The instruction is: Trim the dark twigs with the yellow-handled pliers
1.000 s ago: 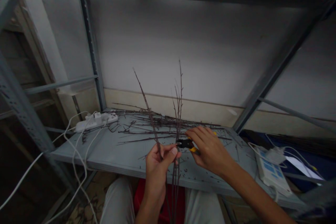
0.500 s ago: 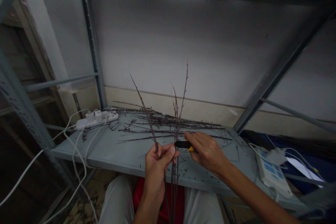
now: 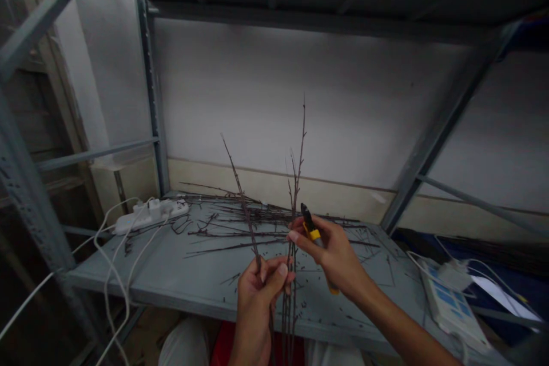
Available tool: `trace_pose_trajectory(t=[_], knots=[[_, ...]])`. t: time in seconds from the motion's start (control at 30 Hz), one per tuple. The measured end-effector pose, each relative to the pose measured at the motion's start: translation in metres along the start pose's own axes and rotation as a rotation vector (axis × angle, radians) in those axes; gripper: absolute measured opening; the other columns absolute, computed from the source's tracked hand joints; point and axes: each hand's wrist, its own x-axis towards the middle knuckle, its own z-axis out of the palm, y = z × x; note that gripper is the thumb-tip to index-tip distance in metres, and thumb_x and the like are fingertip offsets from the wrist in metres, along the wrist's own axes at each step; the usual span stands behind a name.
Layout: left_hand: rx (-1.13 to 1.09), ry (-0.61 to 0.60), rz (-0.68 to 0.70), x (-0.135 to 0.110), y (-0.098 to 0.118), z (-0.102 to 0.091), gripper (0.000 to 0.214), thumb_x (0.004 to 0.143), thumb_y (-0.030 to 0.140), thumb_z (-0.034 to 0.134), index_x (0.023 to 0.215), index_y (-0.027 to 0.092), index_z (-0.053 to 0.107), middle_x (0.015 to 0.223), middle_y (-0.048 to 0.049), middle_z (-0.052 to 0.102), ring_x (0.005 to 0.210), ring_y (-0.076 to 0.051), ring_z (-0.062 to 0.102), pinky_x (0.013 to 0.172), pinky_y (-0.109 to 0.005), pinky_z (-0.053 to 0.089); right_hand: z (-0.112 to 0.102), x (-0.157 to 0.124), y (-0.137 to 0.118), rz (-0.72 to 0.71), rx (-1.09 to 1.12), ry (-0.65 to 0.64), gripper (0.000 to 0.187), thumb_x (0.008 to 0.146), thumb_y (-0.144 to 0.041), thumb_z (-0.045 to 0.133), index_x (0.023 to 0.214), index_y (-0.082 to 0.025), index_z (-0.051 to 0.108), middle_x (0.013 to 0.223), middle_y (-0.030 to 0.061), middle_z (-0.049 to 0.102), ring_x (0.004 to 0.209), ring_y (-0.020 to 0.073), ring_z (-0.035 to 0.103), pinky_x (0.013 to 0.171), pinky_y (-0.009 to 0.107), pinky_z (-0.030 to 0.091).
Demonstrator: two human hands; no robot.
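Observation:
My left hand (image 3: 262, 291) is closed around several thin dark twigs that stand upright in front of me. One twig (image 3: 245, 206) leans left out of this grip; the others (image 3: 295, 191) rise together on the right, and their lower ends run down past the shelf's edge. In my right hand (image 3: 328, 246) is a pair of hand cutters (image 3: 315, 234) with a black head and yellow on the handle, its head pointing up. The thumb and forefinger of that hand pinch at the upright twigs above my left hand.
A pile of twigs (image 3: 261, 214) lies along the back of the grey metal shelf (image 3: 171, 271), with small clippings scattered nearer. A white power strip (image 3: 148, 214) with cables is on the left. A white and blue box (image 3: 452, 303) stands at the right. Metal posts (image 3: 446, 120) frame the shelf.
My right hand has turned the cutters from pointing left at the twigs to pointing up, and its fingers now pinch the twigs higher up. My left hand keeps its grip. The view has tilted up.

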Motion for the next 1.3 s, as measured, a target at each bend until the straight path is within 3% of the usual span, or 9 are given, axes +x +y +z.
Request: trace_pose_trajectory(t=[0.33,0.5,0.67,1.07,1.2,1.3], knots=[[0.049,-0.015,0.021,-0.003,0.001,0.003,0.04,0.061,0.034,0.094,0.07,0.016,0.059,0.092,-0.0091,0.076,0.069,-0.016,0.069,0.06,-0.022,0.051,-0.007,0.014,-0.017,-0.038,-0.037,0.033,0.028,0.078,-0.046,0.076,0.085,-0.02,0.07,0.082,0.005,0.073,0.083,0.0253,0.069,0.079,0.036,0.053],[0.088,-0.037,0.092,-0.004,-0.004,0.009,0.047,0.061,0.041,0.093,0.065,0.018,0.053,0.096,-0.0113,0.076,0.068,-0.019,0.068,0.054,-0.024,0.05,-0.011,0.014,-0.02,-0.041,-0.029,0.025,0.028,0.078,-0.048,0.075,0.086,-0.021,0.07,0.083,0.0048,0.074,0.084,0.0255,0.069,0.08,0.036,0.053],[0.167,-0.07,0.104,0.001,-0.013,0.009,0.045,0.06,0.046,0.093,0.07,0.016,0.061,0.092,-0.0133,0.076,0.064,-0.018,0.067,0.053,-0.024,0.049,-0.025,0.019,-0.032,-0.1,-0.136,0.039,0.021,0.085,-0.044,0.068,0.087,-0.023,0.069,0.083,0.004,0.072,0.083,0.0235,0.066,0.078,0.034,0.052],[0.195,-0.152,0.079,-0.003,-0.009,0.02,0.047,0.061,0.05,0.091,0.073,0.014,0.064,0.083,-0.0131,0.076,0.063,-0.019,0.068,0.052,-0.025,0.053,-0.039,0.018,-0.047,-0.121,-0.218,-0.064,0.023,0.087,-0.044,0.066,0.089,-0.021,0.064,0.084,0.0022,0.064,0.084,0.0213,0.06,0.078,0.033,0.047],[0.035,-0.201,0.039,0.0,-0.001,0.03,0.044,0.063,0.044,0.092,0.079,0.014,0.064,0.1,-0.0158,0.075,0.082,-0.025,0.073,0.065,-0.031,0.06,-0.038,0.016,-0.05,-0.124,-0.208,-0.078,0.025,0.089,-0.045,0.064,0.087,-0.02,0.063,0.082,0.0007,0.061,0.081,0.02,0.058,0.076,0.032,0.045],[-0.033,-0.251,-0.015,0.009,0.005,0.039,0.042,0.07,0.042,0.087,0.09,0.015,0.063,0.109,-0.0149,0.072,0.086,-0.025,0.072,0.053,-0.026,0.058,-0.036,0.015,-0.052,-0.111,-0.2,-0.08,0.025,0.088,-0.045,0.064,0.086,-0.02,0.062,0.08,0.0002,0.06,0.08,0.0194,0.057,0.075,0.031,0.045]])
